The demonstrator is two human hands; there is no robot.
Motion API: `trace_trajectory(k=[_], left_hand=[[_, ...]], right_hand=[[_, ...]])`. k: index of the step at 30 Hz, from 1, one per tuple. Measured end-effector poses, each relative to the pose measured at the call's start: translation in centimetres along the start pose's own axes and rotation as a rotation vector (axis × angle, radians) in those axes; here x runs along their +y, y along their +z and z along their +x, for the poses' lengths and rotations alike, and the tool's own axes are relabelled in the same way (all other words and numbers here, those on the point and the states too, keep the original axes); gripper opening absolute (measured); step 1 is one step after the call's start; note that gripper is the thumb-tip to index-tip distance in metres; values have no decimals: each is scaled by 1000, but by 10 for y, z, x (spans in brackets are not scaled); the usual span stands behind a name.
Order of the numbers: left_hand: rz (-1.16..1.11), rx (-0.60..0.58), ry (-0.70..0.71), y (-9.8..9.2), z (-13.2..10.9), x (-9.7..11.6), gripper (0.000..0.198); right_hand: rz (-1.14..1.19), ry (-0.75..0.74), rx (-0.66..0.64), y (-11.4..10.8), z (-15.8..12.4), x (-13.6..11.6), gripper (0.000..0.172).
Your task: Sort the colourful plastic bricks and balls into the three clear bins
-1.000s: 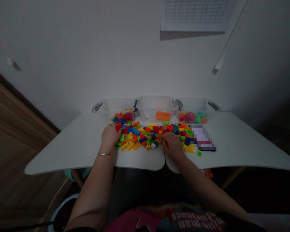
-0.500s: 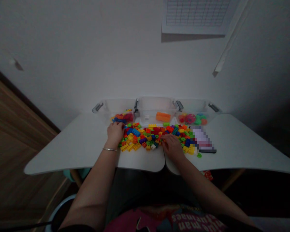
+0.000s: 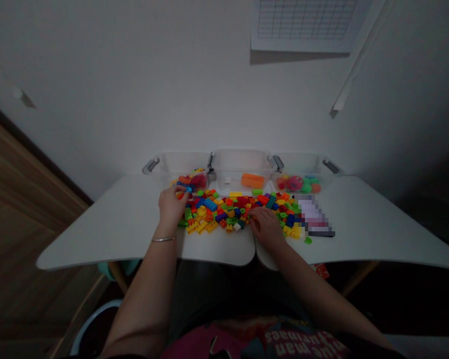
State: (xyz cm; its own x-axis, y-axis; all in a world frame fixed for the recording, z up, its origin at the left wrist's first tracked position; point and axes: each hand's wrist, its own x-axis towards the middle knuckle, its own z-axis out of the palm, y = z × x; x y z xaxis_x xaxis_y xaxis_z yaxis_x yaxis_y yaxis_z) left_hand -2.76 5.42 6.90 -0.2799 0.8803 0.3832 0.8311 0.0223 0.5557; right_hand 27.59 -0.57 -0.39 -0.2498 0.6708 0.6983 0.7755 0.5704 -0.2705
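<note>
Clock directions are taken from the middle of the brick pile, with 12 o'clock toward the wall. The wall [image 3: 134, 99] rises behind the table [image 3: 108, 224], whose white top is in two sections with a seam at 5 o'clock. Three clear bins stand in a row along the wall: the first bin [image 3: 177, 162] at 10 o'clock, the second bin [image 3: 243, 155] at 12, the third bin [image 3: 301, 160] at 2. The brick pile [image 3: 220, 218], multicoloured and loose, lies on the table in front of them, spread across the seam. The left hand [image 3: 169, 204] is at the 9 o'clock edge; the right hand [image 3: 267, 225] rests at 4 o'clock, fingers bent down onto the bricks, and whether they grip a piece cannot be told. A flat device [image 3: 316, 217], its face pixelated, lies at 3 o'clock. An orange block [image 3: 252, 180] sits inside the second bin. A metal bangle [image 3: 163, 239] circles the left wrist. A light-blue piece [image 3: 188, 190] is pinched at the tips of the left fingers, near the first bin.
</note>
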Motion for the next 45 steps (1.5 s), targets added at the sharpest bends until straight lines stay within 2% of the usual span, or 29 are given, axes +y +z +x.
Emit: trace_trajectory(k=[4,8,13,18,21,25,27,30,33,37,41,45], left_hand=[[-341,-90,4,-2,-28,16,21],[-489,-160,105,6,-60,34,19],[-504,-218,228,19,-88,56,23],[-620,-355,226,27,-100,73,21],[-631,-398,239,31,-104,76,19],[-531,-394,301,33,-106,73,20],[-420,-298,362,30,-103,69,27],[-175,-85,456,23,-97,59,39],[38,40,426,20,-92,43,50],[223,67,345,22,-92,22,58],[296,56,342,28,-95,7,60],[312,11,362,33,-94,0,61]], right_hand=[[-5,36,6,2,0,0,23],[-2,64,52,2,0,0,21],[65,40,96,-6,2,-6,28],[241,-41,5,-10,4,-24,32],[328,-46,-20,-7,6,-32,30],[374,-18,-19,-3,8,-33,26],[358,9,-23,-1,8,-31,26],[313,82,-19,-2,7,-23,28],[318,192,17,-6,6,-14,30],[372,284,83,-18,9,3,26],[362,423,179,-37,20,32,28],[277,494,412,-62,41,69,33]])
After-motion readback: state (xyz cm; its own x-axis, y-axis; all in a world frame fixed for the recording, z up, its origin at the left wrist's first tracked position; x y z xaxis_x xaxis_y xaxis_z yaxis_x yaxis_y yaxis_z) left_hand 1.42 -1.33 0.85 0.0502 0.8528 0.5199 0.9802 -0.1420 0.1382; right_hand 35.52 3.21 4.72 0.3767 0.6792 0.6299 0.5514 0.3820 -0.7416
